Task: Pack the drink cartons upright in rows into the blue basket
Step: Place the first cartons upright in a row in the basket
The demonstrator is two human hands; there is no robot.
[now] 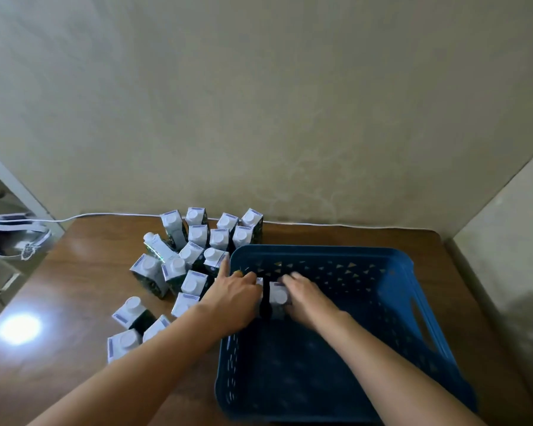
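Note:
A blue plastic basket [394, 305] sits on the brown table, right of centre. Both my hands reach into its far left part. My right hand [305, 295] is closed around an upright drink carton [278, 298] with a white cap. My left hand [236, 293] holds a second carton [260, 282] pressed beside it, mostly hidden by my fingers, with the index finger stretched out over the basket rim. Several more cartons [194, 250] with white tops and dark patterned sides stand in a loose cluster left of the basket, one of them tipped over.
A white cable [105, 215] runs along the back edge of the table against the wall. A bag with grey straps [10, 238] hangs at the far left. Another wall rises close to the right of the basket.

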